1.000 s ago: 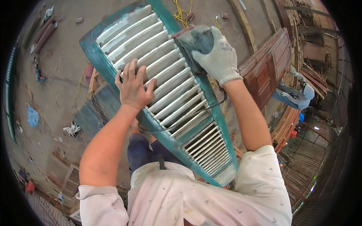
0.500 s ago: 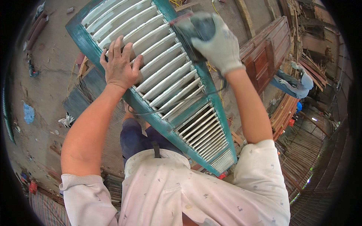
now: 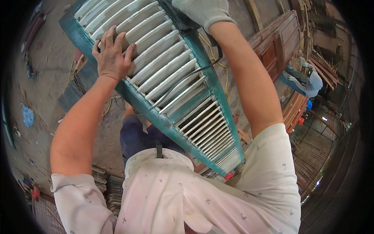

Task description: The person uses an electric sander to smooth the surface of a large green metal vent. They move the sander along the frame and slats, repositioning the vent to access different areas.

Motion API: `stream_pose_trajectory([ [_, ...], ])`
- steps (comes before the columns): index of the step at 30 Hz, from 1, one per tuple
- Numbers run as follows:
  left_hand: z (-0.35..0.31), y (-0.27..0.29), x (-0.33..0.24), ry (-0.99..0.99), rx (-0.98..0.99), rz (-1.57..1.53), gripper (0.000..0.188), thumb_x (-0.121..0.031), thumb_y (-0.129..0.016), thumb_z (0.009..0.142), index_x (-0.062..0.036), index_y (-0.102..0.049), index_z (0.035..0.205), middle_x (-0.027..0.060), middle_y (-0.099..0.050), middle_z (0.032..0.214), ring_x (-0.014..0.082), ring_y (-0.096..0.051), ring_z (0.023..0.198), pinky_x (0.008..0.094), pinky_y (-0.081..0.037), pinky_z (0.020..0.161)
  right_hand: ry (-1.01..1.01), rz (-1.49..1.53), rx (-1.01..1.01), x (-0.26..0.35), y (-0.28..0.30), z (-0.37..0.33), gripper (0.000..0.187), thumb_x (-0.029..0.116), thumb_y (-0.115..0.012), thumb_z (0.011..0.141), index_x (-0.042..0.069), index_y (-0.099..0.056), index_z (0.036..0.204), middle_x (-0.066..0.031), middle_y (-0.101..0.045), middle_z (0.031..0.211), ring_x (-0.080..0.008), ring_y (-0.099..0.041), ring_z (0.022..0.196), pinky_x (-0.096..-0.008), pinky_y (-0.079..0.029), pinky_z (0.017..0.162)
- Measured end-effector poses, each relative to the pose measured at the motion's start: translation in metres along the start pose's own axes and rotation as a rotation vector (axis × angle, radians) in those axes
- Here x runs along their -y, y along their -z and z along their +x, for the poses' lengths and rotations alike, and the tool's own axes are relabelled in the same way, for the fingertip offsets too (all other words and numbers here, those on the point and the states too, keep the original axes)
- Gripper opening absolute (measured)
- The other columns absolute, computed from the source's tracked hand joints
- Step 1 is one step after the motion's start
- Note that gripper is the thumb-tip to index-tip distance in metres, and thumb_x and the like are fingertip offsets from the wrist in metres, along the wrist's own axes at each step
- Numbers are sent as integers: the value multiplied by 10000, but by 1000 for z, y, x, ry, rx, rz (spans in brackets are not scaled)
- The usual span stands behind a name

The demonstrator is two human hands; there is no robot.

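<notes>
A long louvred shutter [image 3: 191, 102] with a teal frame and whitish slats slants across the middle of the view. My bare left hand [image 3: 113, 56] lies on the slats beside the left frame rail, fingers extended and somewhat apart, holding nothing. At the top edge, my right hand [image 3: 204, 11] in a pale work glove is closed around a dark electric sander [image 3: 182, 20]. The sander rests against the right frame rail; its upper part is cut off by the picture edge. From it a black cord [image 3: 221, 52] loops down and crosses the slats.
A red-brown panelled door [image 3: 270, 48] lies beyond my right arm, with stacked boards [image 3: 294, 111] nearby. A person [image 3: 307, 82] in a pale head covering bends over there. On the floor at left are a blue plastic bag [image 3: 27, 116] and a power tool [image 3: 29, 69].
My right hand and the sander have moved up along the right rail, partly out of the picture. The cord now hangs across the slats more visibly. My left hand stays on the slats.
</notes>
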State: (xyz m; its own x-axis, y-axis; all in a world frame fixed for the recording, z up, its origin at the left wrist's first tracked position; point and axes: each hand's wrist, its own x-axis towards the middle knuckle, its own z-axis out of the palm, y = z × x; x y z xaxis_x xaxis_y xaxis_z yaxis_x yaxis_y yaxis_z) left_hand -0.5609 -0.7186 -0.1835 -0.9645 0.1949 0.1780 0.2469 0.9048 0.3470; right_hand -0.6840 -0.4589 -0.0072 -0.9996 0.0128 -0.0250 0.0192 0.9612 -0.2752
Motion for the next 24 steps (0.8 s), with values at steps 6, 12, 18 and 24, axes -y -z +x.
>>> stream_pose_trajectory([
  [6,-2,-8,6,-13,-29,27,526,-557,-647,1050,-227,-652,1460,40,-461,1658,254,-387,1573,635,-243,1263,-8,-45,101,-70,14,-98,896,419,-908,768,32,-567,1501,-250,-700,1371,-428,-697,1260,-496,-565,1054],
  [12,-4,-9,5,-3,-32,39,519,-570,-638,1056,-243,-660,1459,25,-464,1668,236,-399,1571,609,-233,1281,-183,-64,149,-110,31,-192,935,417,-899,782,65,-515,1559,-234,-648,1443,-418,-679,1294,-502,-559,1079],
  [18,-7,-12,7,-1,-38,57,536,-577,-622,1064,-250,-648,1487,30,-470,1677,241,-399,1580,600,-228,1290,-228,-44,126,-120,31,-220,946,400,-911,776,40,-508,1553,-234,-649,1439,-415,-679,1295,-505,-558,1075],
  [24,-3,-15,11,-24,-44,87,550,-592,-596,1076,-249,-640,1504,45,-477,1675,248,-396,1587,595,-217,1297,-44,-63,30,-104,15,-170,939,441,-893,784,57,-512,1552,-225,-660,1417,-423,-697,1256,-514,-567,1052],
])
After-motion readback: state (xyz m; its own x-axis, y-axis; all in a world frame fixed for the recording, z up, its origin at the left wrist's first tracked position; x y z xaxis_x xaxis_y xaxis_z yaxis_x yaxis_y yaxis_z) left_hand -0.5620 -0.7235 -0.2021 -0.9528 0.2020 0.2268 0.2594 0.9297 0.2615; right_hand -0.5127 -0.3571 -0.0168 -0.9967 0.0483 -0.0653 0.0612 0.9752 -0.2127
